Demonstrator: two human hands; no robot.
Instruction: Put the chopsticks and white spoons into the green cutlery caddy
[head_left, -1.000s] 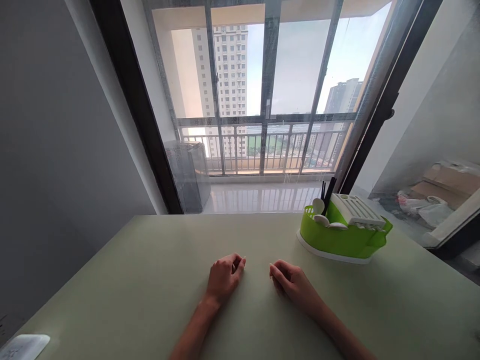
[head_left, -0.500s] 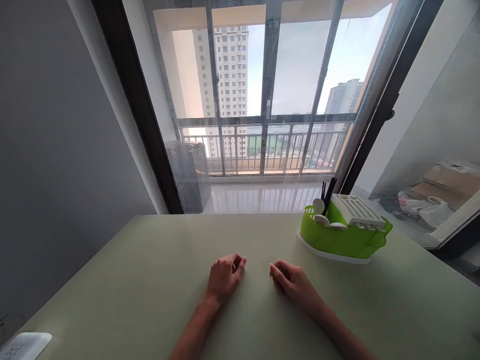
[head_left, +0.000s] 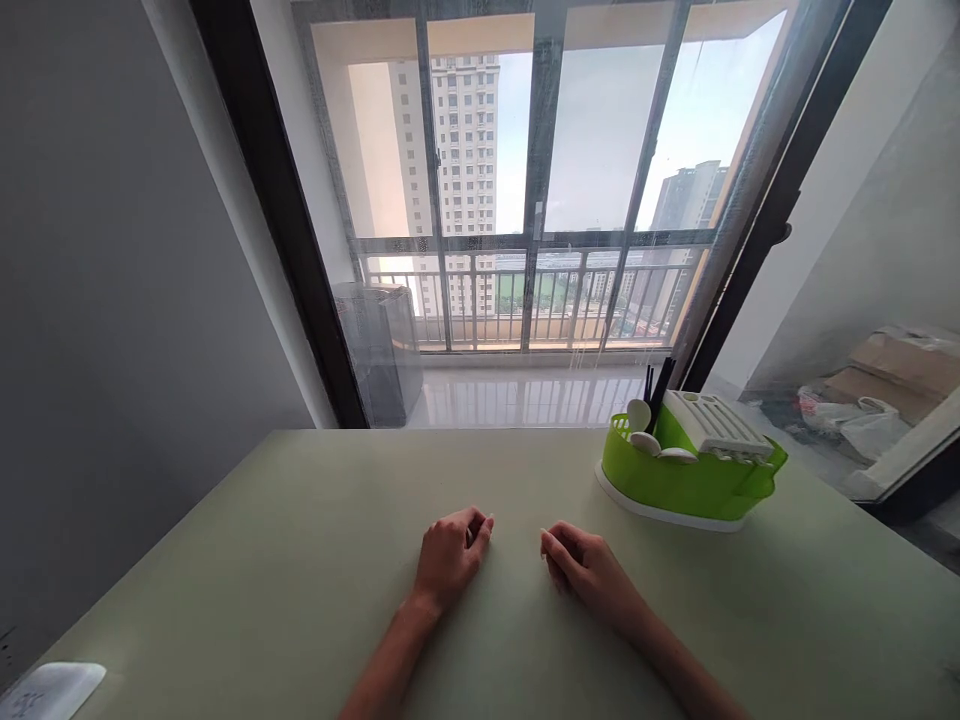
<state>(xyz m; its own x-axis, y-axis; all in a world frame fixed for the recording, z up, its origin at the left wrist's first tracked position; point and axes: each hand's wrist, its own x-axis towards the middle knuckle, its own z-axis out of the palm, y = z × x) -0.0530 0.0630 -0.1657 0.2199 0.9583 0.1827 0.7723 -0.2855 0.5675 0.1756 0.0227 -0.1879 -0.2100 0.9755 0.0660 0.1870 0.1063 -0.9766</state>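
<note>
My left hand rests on the pale green table, its fingers curled in loosely and the thumb against the index finger. Across a small gap, my right hand lies on the same surface with fingers folded the same way. Nothing shows in either hand. Beyond my right hand stands a green and white utensil holder. White spoons hang at its rim, one white spoon stands in its left end, and dark chopsticks or handles rise behind them.
A white object lies at the near left table corner. Past the far edge is a glass door with a dark frame, and a grey appliance beyond it. Cardboard boxes and a white plastic bag are at right.
Both hands keep the same place and pose. The whole view has shifted very slightly; nothing was taken up or put down.
</note>
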